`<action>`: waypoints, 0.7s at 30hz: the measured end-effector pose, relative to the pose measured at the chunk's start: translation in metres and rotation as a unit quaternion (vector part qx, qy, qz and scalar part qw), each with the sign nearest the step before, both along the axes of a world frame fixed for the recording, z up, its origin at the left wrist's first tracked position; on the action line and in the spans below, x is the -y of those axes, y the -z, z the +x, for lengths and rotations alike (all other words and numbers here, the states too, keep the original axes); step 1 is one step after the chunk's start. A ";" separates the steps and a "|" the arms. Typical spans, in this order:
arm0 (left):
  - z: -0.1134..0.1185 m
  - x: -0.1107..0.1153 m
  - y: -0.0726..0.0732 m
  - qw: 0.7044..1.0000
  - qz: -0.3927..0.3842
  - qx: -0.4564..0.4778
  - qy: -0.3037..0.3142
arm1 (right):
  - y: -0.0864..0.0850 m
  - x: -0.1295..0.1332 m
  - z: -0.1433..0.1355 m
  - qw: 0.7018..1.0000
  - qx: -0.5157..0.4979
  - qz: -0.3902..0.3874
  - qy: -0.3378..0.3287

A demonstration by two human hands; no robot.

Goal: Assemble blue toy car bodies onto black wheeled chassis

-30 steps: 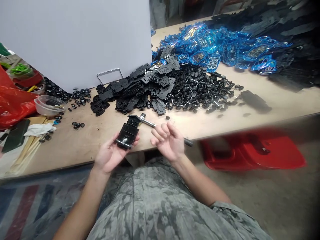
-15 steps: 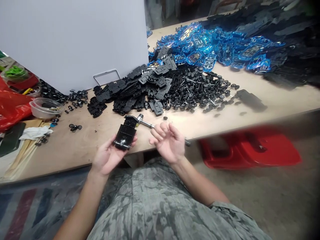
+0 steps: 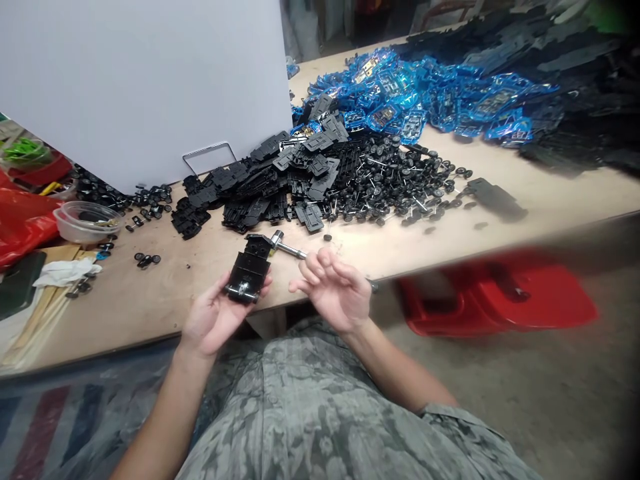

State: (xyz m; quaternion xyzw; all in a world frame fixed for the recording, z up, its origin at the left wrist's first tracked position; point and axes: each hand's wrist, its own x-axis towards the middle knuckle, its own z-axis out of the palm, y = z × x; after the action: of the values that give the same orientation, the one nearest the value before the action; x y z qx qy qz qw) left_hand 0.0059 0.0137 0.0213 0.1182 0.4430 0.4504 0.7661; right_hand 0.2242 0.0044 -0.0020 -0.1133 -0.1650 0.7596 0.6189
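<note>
My left hand (image 3: 215, 317) is closed around a black plastic toy car chassis (image 3: 249, 270), tilted up toward me over the table's front edge. A shiny metal axle shows across the chassis's lower end. To its right, my right hand (image 3: 337, 290) is raised palm up, its fingers loosely bent and apart, with nothing visible in them. A hammer (image 3: 291, 250) with a metal head lies on the table behind my hands, its handle partly hidden by the right one. Just beyond lie a heap of black chassis (image 3: 260, 180) and a pile of wheels on axles (image 3: 385, 183).
A large white panel (image 3: 150, 80) stands at the back left. Blue shiny car bodies (image 3: 410, 90) are heaped at the back right. A clear plastic tub (image 3: 85, 223) and a red bag (image 3: 25, 213) sit at the left. Below the table's right edge is a red stool (image 3: 540, 293).
My right hand has shifted slightly, its fingers turning a little to the left. The left hand still holds the chassis in nearly the same pose, and the camera view has moved slightly.
</note>
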 end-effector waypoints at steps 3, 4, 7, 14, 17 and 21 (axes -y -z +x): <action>0.000 0.000 0.000 1.000 -0.001 -0.003 -0.006 | 0.001 0.001 0.001 1.000 -0.001 0.017 0.002; 0.000 0.000 0.001 1.000 -0.001 -0.003 -0.008 | 0.001 0.001 0.001 1.000 -0.001 0.024 0.003; 0.000 0.000 0.001 1.000 0.001 -0.002 -0.009 | 0.002 0.001 0.001 0.999 0.002 0.044 0.006; 0.002 -0.001 -0.001 1.000 0.000 -0.007 -0.013 | 0.003 0.003 0.002 0.997 0.011 0.078 0.009; 0.003 -0.001 -0.001 1.000 -0.005 -0.010 -0.013 | 0.003 0.003 0.002 0.996 0.010 0.089 0.008; 0.003 -0.002 -0.001 1.000 -0.004 -0.008 -0.014 | 0.004 0.003 0.003 0.995 0.019 0.095 0.010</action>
State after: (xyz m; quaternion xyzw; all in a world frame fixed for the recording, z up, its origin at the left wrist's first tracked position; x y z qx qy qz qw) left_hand 0.0084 0.0152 0.0221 0.1124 0.4524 0.4585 0.7566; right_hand 0.2267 0.0011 -0.0061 -0.0697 -0.2473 0.7319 0.6311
